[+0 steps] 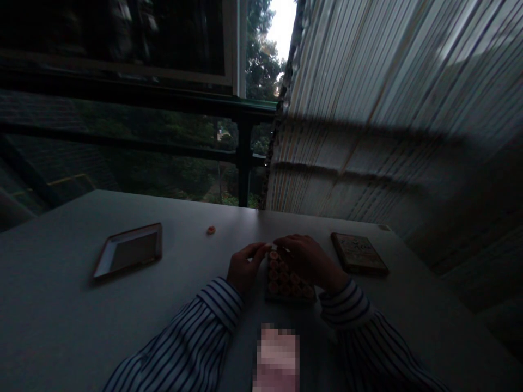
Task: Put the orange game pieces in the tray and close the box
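Observation:
A small box of round wooden discs [285, 275], like Chinese chess pieces set in rows, sits on the table between my hands. My left hand [244, 268] is at the box's far left corner, its thumb and forefinger pinched together. Whatever they hold, if anything, is too dark to make out. My right hand [308, 260] arches over the box's far right part and covers some of the discs. Its fingers are curled down toward the far edge, close to the left fingertips; their tips are partly hidden. One loose disc [211, 230] lies on the table beyond my left hand.
A shallow open tray or lid [158, 245] lies on the left of the white table [183, 310]. To the right rests a flat box or cover [359, 253] with dark writing. Behind the table are a window railing [244, 158] and a striped curtain [347, 98]. The light is dim.

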`<state>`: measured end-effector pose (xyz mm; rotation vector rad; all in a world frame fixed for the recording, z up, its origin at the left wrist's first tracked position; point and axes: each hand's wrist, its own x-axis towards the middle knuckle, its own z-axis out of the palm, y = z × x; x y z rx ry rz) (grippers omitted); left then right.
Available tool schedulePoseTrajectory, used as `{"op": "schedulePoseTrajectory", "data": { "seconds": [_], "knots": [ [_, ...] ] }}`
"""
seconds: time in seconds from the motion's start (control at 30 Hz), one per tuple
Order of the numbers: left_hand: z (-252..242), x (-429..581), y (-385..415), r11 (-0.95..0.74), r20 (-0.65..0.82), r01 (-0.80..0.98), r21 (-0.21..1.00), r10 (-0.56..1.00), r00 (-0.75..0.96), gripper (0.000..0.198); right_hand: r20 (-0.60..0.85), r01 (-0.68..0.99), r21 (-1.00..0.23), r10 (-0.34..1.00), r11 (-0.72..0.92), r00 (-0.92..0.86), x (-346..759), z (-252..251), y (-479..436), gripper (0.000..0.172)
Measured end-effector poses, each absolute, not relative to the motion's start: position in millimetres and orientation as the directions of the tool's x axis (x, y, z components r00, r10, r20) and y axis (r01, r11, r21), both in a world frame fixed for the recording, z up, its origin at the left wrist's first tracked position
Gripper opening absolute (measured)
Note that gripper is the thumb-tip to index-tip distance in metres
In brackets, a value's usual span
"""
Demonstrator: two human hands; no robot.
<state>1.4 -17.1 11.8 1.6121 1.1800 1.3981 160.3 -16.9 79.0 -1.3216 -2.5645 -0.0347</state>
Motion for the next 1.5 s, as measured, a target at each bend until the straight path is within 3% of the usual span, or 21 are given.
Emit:
{"op": "schedulePoseTrajectory", "data": {
  "seconds": [0.37,0.7,1.03,1.27,1.5],
  "knots": [
    [6.8,0.1,-15.0,-0.344,0.341,0.144,0.928,0.939,0.042,0.031,0.215,0.782,-0.086,0.778,0.618,-0.591,155.9,78.3,-18.2,0.022],
    [6.2,0.4,-16.2,-0.348,0.343,0.149,0.926,0.937,0.060,0.029,0.252,0.756,-0.195,0.777,0.624,-0.577,155.3,81.4,-20.7,0.021],
    [10.7,2.2,-16.2,-0.299,0.300,0.115,0.947,0.954,0.010,0.031,0.274,0.770,-0.228,0.798,0.596,-0.536,153.4,80.1,-20.2,0.020],
    [6.4,3.4,-13.8,-0.232,0.232,0.006,0.973,0.973,0.001,0.033,0.287,0.796,-0.232,0.821,0.559,-0.493,155.1,77.3,-17.4,0.021],
    [11.1,2.5,-14.6,-0.241,0.241,0.018,0.970,0.970,0.005,0.027,0.262,0.724,-0.249,0.764,0.643,-0.589,157.6,78.8,-17.6,0.020]
  ]
}}
